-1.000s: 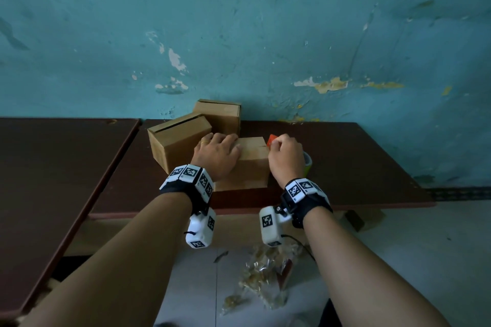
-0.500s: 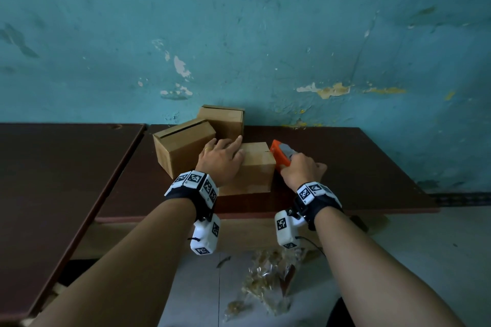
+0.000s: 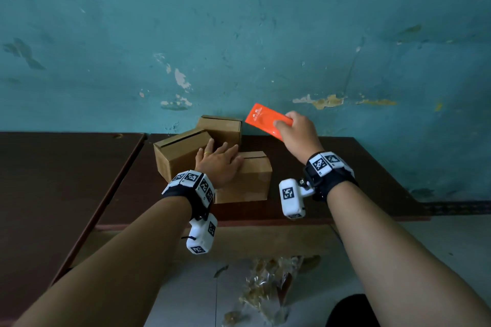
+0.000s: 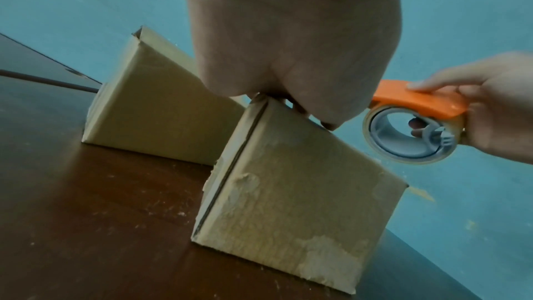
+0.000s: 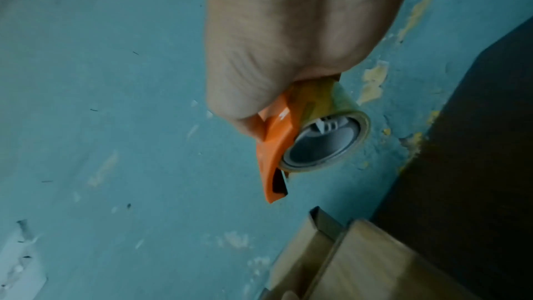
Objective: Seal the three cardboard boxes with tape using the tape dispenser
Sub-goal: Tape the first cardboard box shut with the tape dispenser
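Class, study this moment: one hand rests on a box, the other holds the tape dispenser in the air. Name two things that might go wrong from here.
1. The left hand lies flat across the nearest box, partly over its top seam, so it may block the tape's path.
2. The right hand holds the tape dispenser raised, clear of all boxes; its cutter end is exposed and could catch the left fingers on the way down.

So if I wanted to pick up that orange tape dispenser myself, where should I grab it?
Probably as the right hand does: come from above, thumb pressed on the flat orange cover of the tape dispenser, fingers hooked through the roll's hollow grey core. The curved cover fits a palm, and the cutter end sticks out clear of the hands, so it can meet the nearest box.
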`<state>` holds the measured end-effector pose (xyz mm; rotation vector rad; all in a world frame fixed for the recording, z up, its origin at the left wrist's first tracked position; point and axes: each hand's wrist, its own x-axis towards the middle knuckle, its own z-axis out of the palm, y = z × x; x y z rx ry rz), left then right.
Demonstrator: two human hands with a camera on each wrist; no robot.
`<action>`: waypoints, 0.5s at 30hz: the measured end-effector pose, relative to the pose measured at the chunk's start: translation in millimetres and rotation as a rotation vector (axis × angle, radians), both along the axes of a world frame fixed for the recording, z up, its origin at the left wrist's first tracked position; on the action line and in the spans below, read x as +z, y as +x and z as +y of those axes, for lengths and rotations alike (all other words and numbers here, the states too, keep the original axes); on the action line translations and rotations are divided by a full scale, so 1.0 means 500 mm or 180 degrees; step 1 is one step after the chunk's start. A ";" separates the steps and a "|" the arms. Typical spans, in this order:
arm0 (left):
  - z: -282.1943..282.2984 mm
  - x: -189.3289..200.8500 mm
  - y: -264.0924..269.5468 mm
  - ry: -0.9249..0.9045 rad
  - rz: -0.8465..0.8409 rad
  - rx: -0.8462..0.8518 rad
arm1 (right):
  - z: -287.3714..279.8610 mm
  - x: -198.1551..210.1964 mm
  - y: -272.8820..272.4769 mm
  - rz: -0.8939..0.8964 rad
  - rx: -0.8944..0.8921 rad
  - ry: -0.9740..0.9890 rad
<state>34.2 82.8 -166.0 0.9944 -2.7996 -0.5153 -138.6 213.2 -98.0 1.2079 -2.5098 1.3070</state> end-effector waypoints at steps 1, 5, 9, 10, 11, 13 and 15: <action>-0.004 0.003 0.003 0.0004 0.0102 0.0015 | -0.006 0.012 0.004 -0.0067 0.0055 -0.0083; -0.010 0.030 0.010 -0.0078 0.0879 0.0252 | -0.021 0.034 0.014 -0.0507 0.0154 -0.0456; -0.033 0.068 0.022 0.0916 0.1827 0.0751 | -0.037 0.039 0.024 -0.0915 0.0321 -0.0683; -0.038 0.077 0.025 0.1377 0.2164 0.0854 | -0.041 0.040 0.026 -0.1025 0.0371 -0.0767; -0.042 0.084 0.028 0.1804 0.2474 0.0952 | -0.043 0.041 0.028 -0.1126 0.0431 -0.0847; -0.037 0.102 0.031 0.2620 0.2932 0.0999 | -0.045 0.043 0.031 -0.1280 0.0533 -0.0952; -0.033 0.113 0.031 0.3317 0.3214 0.0934 | -0.047 0.044 0.034 -0.1362 0.0627 -0.0955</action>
